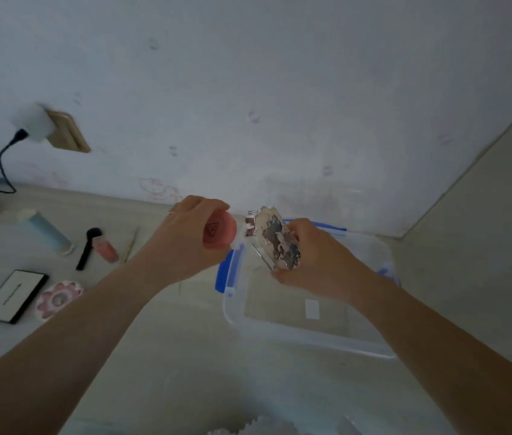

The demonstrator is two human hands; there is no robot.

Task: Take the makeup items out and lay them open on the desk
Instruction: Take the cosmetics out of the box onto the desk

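My left hand grips a round pink compact above the desk, just left of the clear plastic box with blue clips. My right hand holds a flat silvery patterned palette tilted over the box's far left corner. The two items are a small gap apart. The box's inside looks bare apart from a white label on its bottom. On the desk to the left lie a black rectangular palette, a pink flower-shaped compact, a black brush, a pink tube and a pale blue bottle.
A thin stick lies beside the pink tube. A wall runs close behind the desk, with a charger plugged into a socket and its black cable hanging down. A side panel rises at the right. White fabric shows at the bottom edge.
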